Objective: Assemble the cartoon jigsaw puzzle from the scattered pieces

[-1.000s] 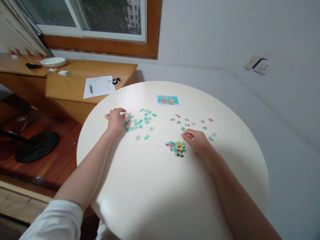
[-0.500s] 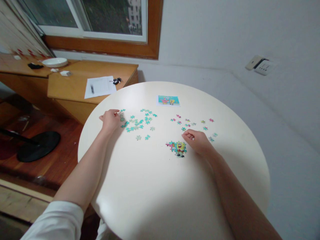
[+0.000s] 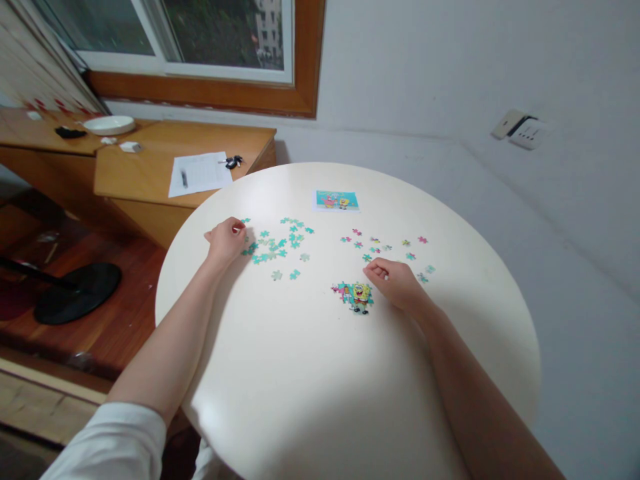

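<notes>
Table [image 3: 300, 373], round, white and glossy, fills the centre of the frame as I watch from a distance through the head camera; a wood-trimmed window [image 3: 220, 33] and curtain [image 3: 45, 53] stand at upper left, a pale wall [image 3: 425, 67] with two wall plates [image 3: 529, 133] at upper right, and reddish floor [image 3: 133, 283] shows at lower left; on a wooden desk [image 3: 150, 163] at upper left I count one sheet of paper [image 3: 200, 175], one bunch of keys [image 3: 233, 162] and one white dish [image 3: 109, 125]; on the table I count one picture card [image 3: 337, 201] above centre, one joined puzzle section [image 3: 354, 298] just right of centre, roughly two dozen loose teal pieces [image 3: 273, 246] left of centre and about a dozen mixed pieces [image 3: 411, 256] to the right; two bare hands work the surface, the left hand [image 3: 226, 241] curled beside the teal group, fingertips nearly together, the right hand [image 3: 393, 280] loosely closed just beside the joined section; whether either grips a piece, I cannot tell.
</notes>
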Demonstrator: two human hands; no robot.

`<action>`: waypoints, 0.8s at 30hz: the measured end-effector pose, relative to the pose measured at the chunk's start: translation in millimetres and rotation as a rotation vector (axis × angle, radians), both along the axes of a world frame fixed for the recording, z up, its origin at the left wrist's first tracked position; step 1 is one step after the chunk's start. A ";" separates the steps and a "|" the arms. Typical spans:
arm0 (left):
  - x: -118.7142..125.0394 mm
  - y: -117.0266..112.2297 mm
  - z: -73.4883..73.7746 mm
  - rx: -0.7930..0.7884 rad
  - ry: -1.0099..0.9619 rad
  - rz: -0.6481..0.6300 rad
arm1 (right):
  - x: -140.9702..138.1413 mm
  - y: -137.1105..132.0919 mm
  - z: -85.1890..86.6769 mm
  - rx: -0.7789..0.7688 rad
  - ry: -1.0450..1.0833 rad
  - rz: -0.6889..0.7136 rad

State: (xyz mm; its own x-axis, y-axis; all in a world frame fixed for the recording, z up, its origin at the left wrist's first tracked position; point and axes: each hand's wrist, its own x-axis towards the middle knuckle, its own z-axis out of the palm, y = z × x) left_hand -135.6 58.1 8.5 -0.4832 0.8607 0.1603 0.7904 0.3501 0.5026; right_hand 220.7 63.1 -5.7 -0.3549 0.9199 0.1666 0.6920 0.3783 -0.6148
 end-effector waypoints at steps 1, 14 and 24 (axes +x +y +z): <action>0.7 -0.3 0.5 0.001 -0.001 -0.001 | -0.1 -0.2 0.0 -0.001 -0.001 0.000; 8.5 -4.0 8.4 0.030 -0.025 0.018 | -0.1 0.0 0.3 -0.008 -0.020 -0.011; 8.8 -5.5 12.3 0.081 -0.048 0.021 | 0.8 0.4 -3.0 -0.004 -0.005 -0.005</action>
